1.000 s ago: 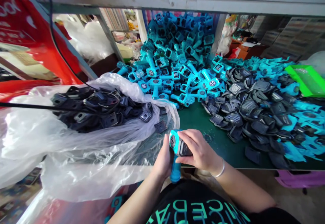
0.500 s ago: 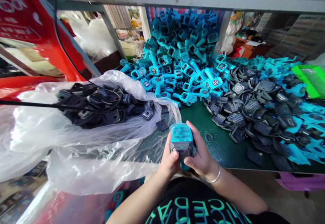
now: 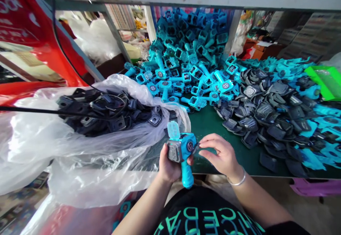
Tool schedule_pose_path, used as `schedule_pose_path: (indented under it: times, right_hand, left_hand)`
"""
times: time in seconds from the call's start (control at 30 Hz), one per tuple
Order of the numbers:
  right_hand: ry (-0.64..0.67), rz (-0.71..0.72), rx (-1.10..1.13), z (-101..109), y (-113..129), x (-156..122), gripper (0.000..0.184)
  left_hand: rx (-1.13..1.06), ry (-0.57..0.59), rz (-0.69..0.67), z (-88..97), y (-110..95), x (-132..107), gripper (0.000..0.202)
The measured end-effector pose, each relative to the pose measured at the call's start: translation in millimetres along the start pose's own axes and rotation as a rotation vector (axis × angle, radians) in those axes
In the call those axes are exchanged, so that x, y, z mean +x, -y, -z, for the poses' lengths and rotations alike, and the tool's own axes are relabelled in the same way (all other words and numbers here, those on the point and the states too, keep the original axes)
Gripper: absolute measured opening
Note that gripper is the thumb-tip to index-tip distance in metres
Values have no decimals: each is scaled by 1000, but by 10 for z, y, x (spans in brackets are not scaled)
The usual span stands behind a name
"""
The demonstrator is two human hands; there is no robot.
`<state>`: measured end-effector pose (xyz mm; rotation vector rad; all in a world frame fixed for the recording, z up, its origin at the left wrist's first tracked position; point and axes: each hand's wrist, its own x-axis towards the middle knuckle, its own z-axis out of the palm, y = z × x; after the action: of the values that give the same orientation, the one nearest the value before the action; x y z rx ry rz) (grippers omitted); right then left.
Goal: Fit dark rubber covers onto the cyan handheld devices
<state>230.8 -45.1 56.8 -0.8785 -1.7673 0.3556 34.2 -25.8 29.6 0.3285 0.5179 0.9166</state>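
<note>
My left hand [image 3: 170,165] is closed around a blue plastic handheld toy [image 3: 187,172], its round handle pointing down. A dark square cover [image 3: 174,151] sits on the toy's left face, and a round dark emblem marks the blue side. On top, a translucent blue lid [image 3: 173,130] stands raised. At the toy's right side, my right hand [image 3: 222,153] has its thumb and fingertips at a small dark piece [image 3: 196,148]. That piece touches or nearly touches the toy; its exact shape is unclear.
Blue toy housings [image 3: 186,60] are heaped at the back. Dark covers [image 3: 262,114] pile up on the right near a green tray [image 3: 326,82]. A clear plastic bag [image 3: 87,160] on the left holds more dark parts [image 3: 117,112]. A cable [image 3: 48,110] crosses above it.
The toy has turned so its side and handle show, and its lid is now raised. My right hand has left its grip on the toy's body and moved right, covering where a dark ring lay.
</note>
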Motion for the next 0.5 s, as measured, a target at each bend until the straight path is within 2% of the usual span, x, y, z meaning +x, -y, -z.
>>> schedule_pose_path:
  times: [0.07, 0.13, 0.2, 0.27, 0.3, 0.33, 0.4, 0.43, 0.5]
  right_hand:
    - [11, 73, -11, -78, 33, 54, 5]
    - [1, 92, -42, -142, 38, 111, 15]
    - [-59, 90, -122, -170, 31, 169, 50]
    - [-78, 165, -256, -169, 23, 232, 87]
    - [-32, 231, -326, -169, 20, 263, 92]
    - [39, 298, -376, -177, 16, 290, 88]
    - [163, 367, -375, -241, 11, 314, 67]
    - [168, 368, -333, -301, 12, 303, 59]
    - [48, 332, -228, -465, 27, 228, 50]
  left_hand:
    - [25, -3, 63, 19, 47, -5, 66]
    - [27, 24, 150, 31, 72, -12, 66]
    - [43, 82, 254, 47, 53, -27, 72]
    - [95, 122, 324, 85, -1, -50, 80]
    - [126, 124, 330, 118, -31, -63, 83]
    - [154, 111, 304, 159, -56, -76, 83]
    - [188, 59, 182, 257, -72, -102, 78]
    - [194, 32, 111, 307, -59, -114, 75]
    - [189, -7, -12, 394, 0, -139, 73]
